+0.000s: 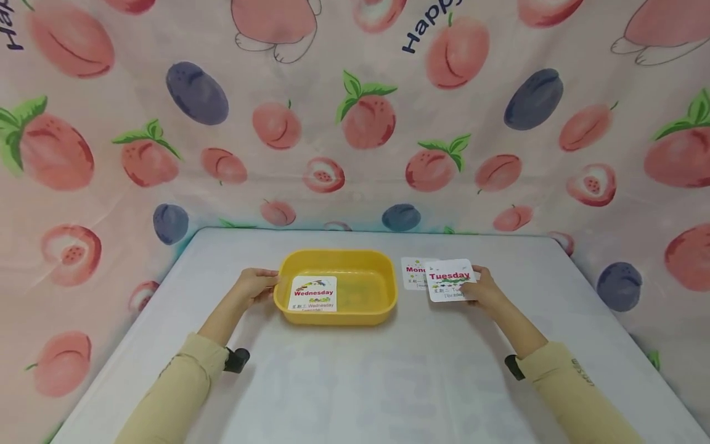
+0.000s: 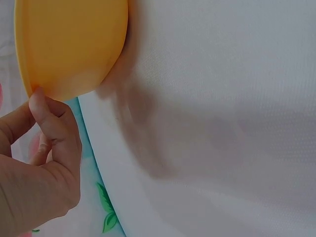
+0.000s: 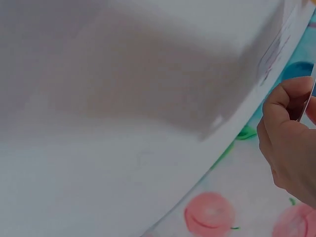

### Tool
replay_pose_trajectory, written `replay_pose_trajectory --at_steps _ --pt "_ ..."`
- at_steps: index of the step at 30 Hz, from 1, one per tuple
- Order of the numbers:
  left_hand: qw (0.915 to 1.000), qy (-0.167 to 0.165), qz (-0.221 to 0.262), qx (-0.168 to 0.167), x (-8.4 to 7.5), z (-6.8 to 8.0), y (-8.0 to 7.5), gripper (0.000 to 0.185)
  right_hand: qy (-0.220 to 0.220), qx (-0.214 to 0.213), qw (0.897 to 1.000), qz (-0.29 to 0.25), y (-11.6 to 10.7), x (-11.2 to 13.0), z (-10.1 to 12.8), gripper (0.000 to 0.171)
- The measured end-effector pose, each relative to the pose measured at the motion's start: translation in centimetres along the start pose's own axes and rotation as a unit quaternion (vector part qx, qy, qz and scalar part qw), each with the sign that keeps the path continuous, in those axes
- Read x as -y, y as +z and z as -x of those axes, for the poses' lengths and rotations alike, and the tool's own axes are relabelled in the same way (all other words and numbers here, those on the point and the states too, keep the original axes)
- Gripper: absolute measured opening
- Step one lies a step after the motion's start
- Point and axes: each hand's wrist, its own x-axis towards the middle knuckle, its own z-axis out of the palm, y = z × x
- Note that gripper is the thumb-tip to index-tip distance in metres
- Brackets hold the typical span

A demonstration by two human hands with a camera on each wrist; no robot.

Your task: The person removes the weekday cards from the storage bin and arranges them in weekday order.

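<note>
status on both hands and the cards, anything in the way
Left hand gripping tray. Tuesday card in right hand, partly hiding Monday card. Wednesday card in tray. No obstruction seen.

Left sleeve (image 1: 169,391) and right sleeve (image 1: 577,401) cut in pale khaki, creased near cuffs (image 1: 202,356). Right one marked with small dark lettering (image 1: 582,372). Black device (image 1: 236,360) worn beside left cuff, similar black piece (image 1: 514,367) beside right.

Hand (image 2: 52,170) apparently pinches yellow tub (image 2: 74,47).
</note>
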Motion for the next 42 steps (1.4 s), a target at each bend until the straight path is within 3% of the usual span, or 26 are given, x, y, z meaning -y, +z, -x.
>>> replay_pose_trajectory --at_steps 5,12,23,31,37,42 --pt "1.0000 -0.003 0.000 -0.003 -0.1 -0.2 -0.2 0.037 0.000 -0.017 1.000 0.000 -1.5 -0.8 -1.5 0.082" --pt "1.0000 -0.002 0.007 0.000 0.1 -0.1 -0.1 0.039 0.037 -0.048 0.998 0.031 -2.6 -1.2 -3.3 0.082" --pt "0.9998 0.002 0.019 0.000 0.1 -0.1 -0.3 0.039 0.056 -0.040 0.997 0.043 -3.9 -2.3 -6.3 0.083" --pt "0.9999 0.002 0.013 -0.002 0.2 -0.2 -0.2 0.039 0.054 -0.049 0.996 0.045 -4.7 -3.0 -6.1 0.084" --pt "1.0000 0.003 0.006 -0.004 0.3 -0.3 -0.3 0.039 0.042 -0.061 0.994 0.084 -4.8 -3.1 -5.9 0.080" --pt "1.0000 0.003 0.005 -0.004 0.3 -0.3 -0.1 0.039 0.050 -0.094 0.987 0.118 -4.4 -3.3 -6.3 0.074"
